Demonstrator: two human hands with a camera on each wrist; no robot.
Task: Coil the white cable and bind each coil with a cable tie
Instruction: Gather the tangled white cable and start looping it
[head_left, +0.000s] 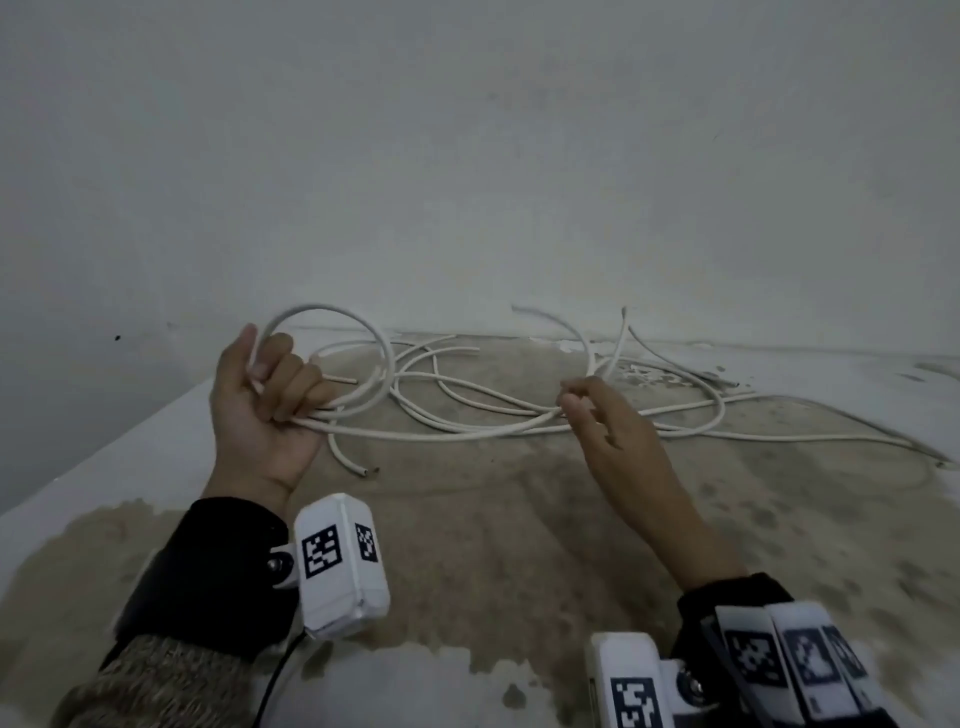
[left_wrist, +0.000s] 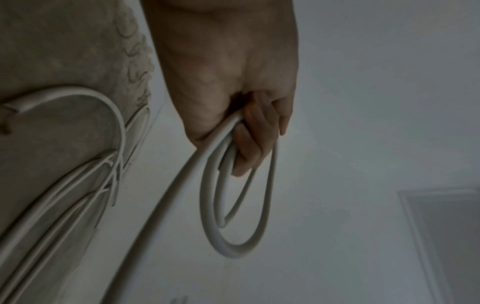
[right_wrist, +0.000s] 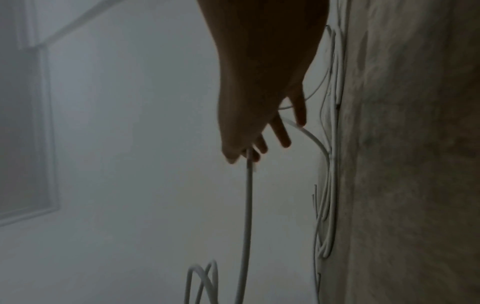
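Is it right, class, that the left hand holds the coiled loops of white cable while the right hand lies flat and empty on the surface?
Not quite. The left hand does hold the coiled loops, but the right hand is not flat and empty: it pinches a strand of the white cable between thumb and fingertips, as the head and right wrist views show.

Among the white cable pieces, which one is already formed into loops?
The white cable gripped in the left hand: it curls in raised loops there, and the right hand pinches its run. The other pieces lie loose on the surface.
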